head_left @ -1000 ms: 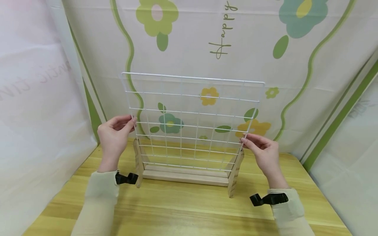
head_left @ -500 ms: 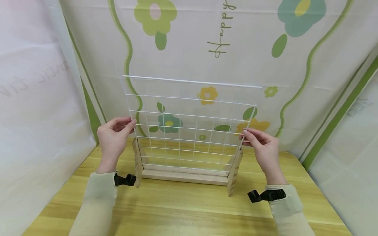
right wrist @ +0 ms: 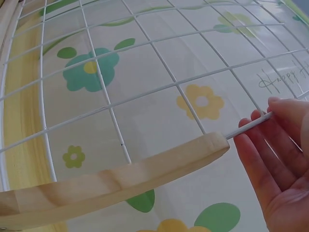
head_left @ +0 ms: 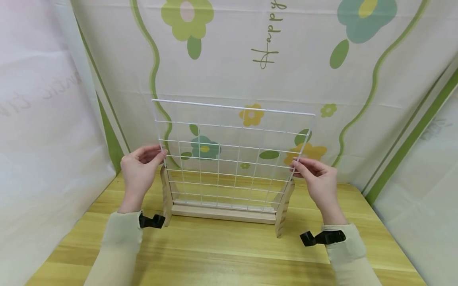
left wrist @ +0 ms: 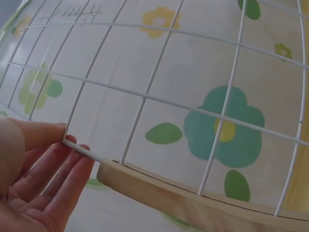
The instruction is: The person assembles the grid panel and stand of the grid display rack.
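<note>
A white wire grid panel (head_left: 232, 107) stands upright between the two side pieces of a light wooden stand (head_left: 223, 213). My left hand (head_left: 143, 169) pinches its left edge wire between thumb and fingers, just above the left side piece (head_left: 166, 200). On the other edge, my right hand (head_left: 319, 180) pinches the wire just above the right side piece (head_left: 283, 210). In the left wrist view, the wooden side piece (left wrist: 193, 205) has a groove where the panel's edge runs in. The panel's bottom wire lies close to the stand's crossbar; contact cannot be told.
The stand rests on a wood-grain table (head_left: 214, 254). Behind it hangs a white cloth with printed flowers (head_left: 222, 79). More cloth hangs at the left (head_left: 43, 139) and right (head_left: 418, 190). Black straps with mounts (head_left: 325, 237) sit on both wrists.
The wire grid panel has slid downward between the stand's side pieces, its top bar now lower. Both hands keep their pinch; the right hand has shifted slightly higher along the panel's edge.
</note>
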{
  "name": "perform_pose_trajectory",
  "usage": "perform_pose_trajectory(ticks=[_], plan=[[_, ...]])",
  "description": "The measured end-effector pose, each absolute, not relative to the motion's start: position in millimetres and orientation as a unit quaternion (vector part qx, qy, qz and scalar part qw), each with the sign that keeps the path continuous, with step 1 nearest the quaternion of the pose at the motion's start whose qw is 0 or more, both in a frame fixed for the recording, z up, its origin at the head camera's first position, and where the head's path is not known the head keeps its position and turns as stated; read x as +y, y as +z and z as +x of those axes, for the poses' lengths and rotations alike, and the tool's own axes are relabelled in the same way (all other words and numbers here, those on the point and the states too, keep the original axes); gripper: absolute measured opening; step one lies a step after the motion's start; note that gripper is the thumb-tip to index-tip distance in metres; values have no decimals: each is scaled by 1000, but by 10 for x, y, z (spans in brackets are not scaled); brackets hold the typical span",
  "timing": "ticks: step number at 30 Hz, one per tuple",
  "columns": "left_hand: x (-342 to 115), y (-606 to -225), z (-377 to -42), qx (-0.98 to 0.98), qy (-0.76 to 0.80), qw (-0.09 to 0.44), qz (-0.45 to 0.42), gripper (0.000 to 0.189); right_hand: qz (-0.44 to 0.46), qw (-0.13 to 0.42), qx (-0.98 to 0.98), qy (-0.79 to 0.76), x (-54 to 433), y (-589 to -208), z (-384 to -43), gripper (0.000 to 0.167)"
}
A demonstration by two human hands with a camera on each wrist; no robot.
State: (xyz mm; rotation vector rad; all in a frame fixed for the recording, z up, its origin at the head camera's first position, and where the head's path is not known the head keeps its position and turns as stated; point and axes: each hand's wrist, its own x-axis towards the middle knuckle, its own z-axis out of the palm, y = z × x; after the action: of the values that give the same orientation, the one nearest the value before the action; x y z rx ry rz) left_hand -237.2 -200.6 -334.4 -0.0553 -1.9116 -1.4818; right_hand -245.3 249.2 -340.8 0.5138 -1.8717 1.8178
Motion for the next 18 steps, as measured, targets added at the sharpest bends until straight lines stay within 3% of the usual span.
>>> perform_pose_trajectory(ticks=[18], plan=[[-2068,-3389,-2325,-777,-540,324,-16,26,156,249,-723,625,2489,-3461,-2425,16]])
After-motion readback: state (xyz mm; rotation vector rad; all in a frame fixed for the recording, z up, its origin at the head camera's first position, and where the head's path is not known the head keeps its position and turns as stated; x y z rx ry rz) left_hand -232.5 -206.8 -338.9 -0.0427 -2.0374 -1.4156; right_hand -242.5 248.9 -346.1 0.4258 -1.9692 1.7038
